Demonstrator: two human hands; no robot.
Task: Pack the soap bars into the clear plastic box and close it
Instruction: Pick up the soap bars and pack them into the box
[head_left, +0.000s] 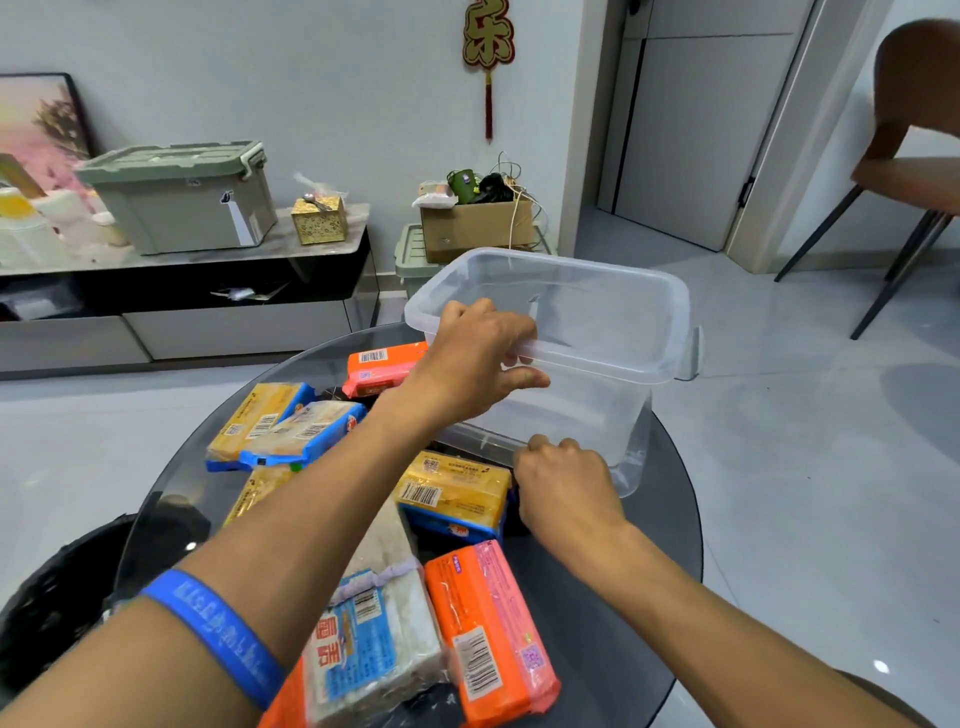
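Note:
The clear plastic box (587, 395) stands tilted at the far side of the round dark glass table (670, 519). Its lid looks to be on, with a latch flap (690, 356) hanging at the right. My left hand (483, 358) grips the top rim on the near side, fingers curled over the edge. My right hand (566, 488) is closed against the box's lower near edge. Several wrapped soap bars lie loose on the table: an orange one (384, 366), yellow ones (260, 415) (452, 493), a white-and-blue one (306, 431), a large white pack (374, 623) and an orange bar (488, 634).
A black bin (52, 597) sits on the floor to the left of the table. A low cabinet (208, 322) with a green storage box (182, 197) runs along the far wall. A cardboard box (475, 223) stands behind the table, and a brown chair (914, 171) at the right.

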